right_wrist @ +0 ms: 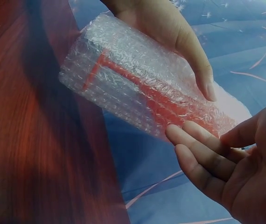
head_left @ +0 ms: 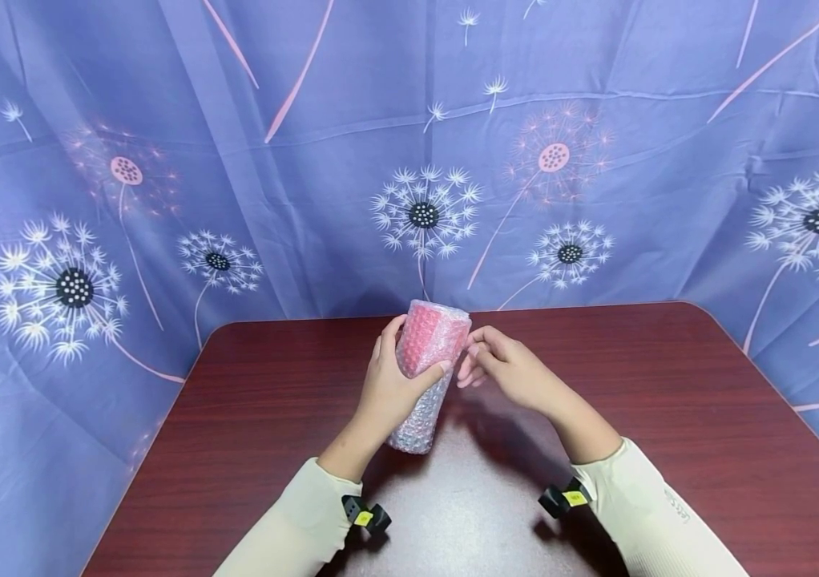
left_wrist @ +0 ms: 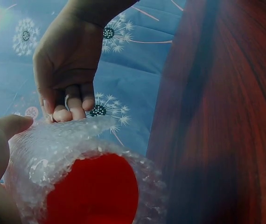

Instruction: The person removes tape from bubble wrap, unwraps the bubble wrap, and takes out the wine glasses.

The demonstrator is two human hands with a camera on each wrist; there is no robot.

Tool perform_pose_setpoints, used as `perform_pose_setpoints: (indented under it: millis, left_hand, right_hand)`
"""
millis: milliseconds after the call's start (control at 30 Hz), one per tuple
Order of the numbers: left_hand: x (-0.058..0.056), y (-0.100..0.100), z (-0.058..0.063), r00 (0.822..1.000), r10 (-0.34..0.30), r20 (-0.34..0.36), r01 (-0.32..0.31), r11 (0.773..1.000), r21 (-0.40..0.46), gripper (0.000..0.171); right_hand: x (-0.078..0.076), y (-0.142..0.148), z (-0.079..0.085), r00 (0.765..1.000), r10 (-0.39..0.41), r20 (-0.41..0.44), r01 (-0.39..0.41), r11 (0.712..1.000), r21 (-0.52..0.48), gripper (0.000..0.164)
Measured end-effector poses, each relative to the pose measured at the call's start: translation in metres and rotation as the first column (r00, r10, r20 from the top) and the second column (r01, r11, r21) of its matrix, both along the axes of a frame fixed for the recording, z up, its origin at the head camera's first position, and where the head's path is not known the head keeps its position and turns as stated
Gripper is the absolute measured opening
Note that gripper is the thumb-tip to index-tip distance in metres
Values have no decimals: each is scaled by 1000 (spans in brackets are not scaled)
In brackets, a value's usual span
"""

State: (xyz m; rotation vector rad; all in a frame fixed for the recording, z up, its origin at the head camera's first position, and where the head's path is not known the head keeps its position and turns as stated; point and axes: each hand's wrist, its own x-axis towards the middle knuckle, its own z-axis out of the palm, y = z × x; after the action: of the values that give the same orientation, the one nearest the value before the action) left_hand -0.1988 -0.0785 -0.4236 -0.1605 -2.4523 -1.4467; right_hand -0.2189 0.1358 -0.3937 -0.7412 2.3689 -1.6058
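A tube-shaped bundle of bubble wrap tilts over the table, its far end leaning right. Inside it sits something red; a round red surface shows at the end facing the left wrist camera, and its kind stays hidden. My left hand grips the bundle from the left, thumb across the near side, fingers behind. At the bundle's right edge is my right hand, fingers loosely bent, fingertips right at the wrap. In the right wrist view, its fingers extend along the wrap's side, beneath the left thumb.
Under both hands lies a dark red wood-grain table, with a bright reflection at its front middle. A blue curtain with dandelion prints hangs behind the back edge. Each sleeve cuff carries a small black camera.
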Motion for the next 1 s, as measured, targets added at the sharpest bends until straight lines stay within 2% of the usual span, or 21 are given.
perform_pose_setpoints:
  millis: [467, 867, 1000]
  left_hand:
    - [0, 0, -1, 1000, -4, -6, 4, 1000, -11, 93]
    - [-1, -2, 0, 1000, 13, 22, -13, 1000, -6, 92]
    - [-1, -3, 1, 1000, 12, 27, -12, 1000, -2, 93]
  right_hand:
    - [0, 2, 2, 996, 57, 65, -56, 998, -12, 22]
    - [0, 2, 4, 999, -29, 16, 28, 999, 39, 14]
    - [0, 2, 5, 999, -30, 18, 29, 999, 30, 14]
